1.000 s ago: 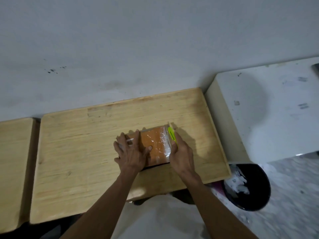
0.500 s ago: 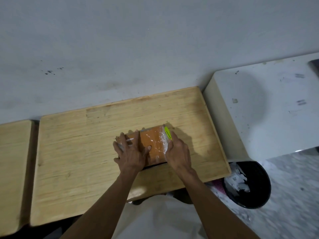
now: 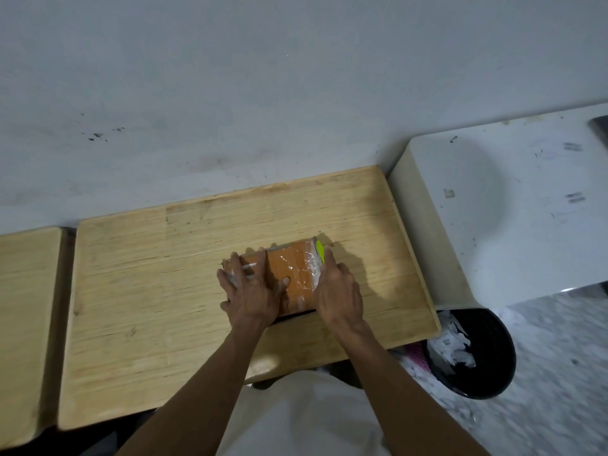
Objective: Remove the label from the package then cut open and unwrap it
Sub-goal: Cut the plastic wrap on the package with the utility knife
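Two hands rest on one package (image 3: 292, 274), which lies flat near the middle of a wooden table (image 3: 148, 291), somewhat toward its near-right part. Package: orange-brown, wrapped in clear glossy film, dark lower edge showing at its near side.

Left hand (image 3: 253, 291): palm down on the package's left half, fingers spread, thumb lying across the top face. A thin white sliver shows between the fingers; cannot tell what it is.

Right hand (image 3: 339, 291): set against the package's right side, fingers together and curled around a yellow-green tool (image 3: 319, 251) whose tip stands out at the package's far-right corner. Blade not visible; cannot tell whether it touches the film.

Surroundings: second wooden table (image 3: 19, 324) just left, narrow dark gap between the two. White cabinet (image 3: 510, 209) close on the right, its rounded corner almost touching the table's right edge. Black bin (image 3: 493, 373) on the floor beside the table's near-right corner, holding white crumpled scraps. Wall (image 3: 263, 93) runs directly along the table's far edge.

Room: wide bare wood left of the package and a band beyond it; less on the right, where edge, cabinet and bin are close. Both forearms cross the near edge.
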Action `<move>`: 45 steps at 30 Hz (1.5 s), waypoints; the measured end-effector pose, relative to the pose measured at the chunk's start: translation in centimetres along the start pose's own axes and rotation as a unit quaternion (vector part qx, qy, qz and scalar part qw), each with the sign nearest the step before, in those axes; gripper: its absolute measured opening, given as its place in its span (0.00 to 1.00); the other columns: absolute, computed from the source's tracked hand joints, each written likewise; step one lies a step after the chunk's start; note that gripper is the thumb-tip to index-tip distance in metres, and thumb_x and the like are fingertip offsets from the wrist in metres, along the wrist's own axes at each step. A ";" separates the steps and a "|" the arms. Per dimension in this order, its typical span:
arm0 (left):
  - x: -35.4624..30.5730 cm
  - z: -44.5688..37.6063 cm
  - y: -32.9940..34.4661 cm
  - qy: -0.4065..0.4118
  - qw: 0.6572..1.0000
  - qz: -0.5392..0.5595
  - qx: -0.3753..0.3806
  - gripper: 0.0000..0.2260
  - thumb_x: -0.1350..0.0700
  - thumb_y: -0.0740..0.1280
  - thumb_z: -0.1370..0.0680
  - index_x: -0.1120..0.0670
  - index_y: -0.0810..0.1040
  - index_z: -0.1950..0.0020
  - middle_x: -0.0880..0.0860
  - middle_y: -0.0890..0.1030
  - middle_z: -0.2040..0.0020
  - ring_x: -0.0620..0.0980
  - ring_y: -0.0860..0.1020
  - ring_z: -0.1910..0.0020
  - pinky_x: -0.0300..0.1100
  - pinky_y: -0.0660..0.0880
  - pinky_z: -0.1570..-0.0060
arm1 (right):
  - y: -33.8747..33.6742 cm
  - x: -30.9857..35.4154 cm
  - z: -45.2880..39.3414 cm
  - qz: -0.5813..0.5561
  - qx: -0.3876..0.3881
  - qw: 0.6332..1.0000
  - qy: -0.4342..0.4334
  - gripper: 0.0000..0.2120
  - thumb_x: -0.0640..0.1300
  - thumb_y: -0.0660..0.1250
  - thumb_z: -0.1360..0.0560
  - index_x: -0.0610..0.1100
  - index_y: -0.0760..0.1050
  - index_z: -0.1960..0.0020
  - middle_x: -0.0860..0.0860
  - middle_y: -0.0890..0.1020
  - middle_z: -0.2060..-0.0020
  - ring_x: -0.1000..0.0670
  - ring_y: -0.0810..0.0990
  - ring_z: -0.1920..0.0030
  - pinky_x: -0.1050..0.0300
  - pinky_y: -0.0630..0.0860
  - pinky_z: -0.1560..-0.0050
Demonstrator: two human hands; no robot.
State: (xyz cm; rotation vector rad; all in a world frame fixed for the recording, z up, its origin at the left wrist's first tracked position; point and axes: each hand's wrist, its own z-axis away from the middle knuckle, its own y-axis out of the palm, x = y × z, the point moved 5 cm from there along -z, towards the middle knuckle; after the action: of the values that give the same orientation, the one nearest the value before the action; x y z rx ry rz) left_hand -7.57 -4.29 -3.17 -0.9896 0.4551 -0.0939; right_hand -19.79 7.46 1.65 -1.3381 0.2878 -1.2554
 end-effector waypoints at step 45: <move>0.5 -0.3 0.6 0.016 1.000 0.015 0.010 0.33 0.35 0.65 0.24 0.31 0.49 0.25 0.47 0.38 0.20 0.64 0.36 0.22 0.77 0.54 0.34 | -2.3 -7.2 6.3 -0.292 -0.088 0.945 0.118 0.12 0.53 0.63 0.20 0.47 0.81 0.51 0.53 0.77 0.69 0.55 0.75 0.68 0.62 0.69 0.69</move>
State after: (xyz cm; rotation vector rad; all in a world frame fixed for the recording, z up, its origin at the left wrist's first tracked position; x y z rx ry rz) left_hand -7.33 -4.39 -3.95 -0.9618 0.4980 -0.0874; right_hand -18.88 17.22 2.04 -1.4833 0.1740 -1.9321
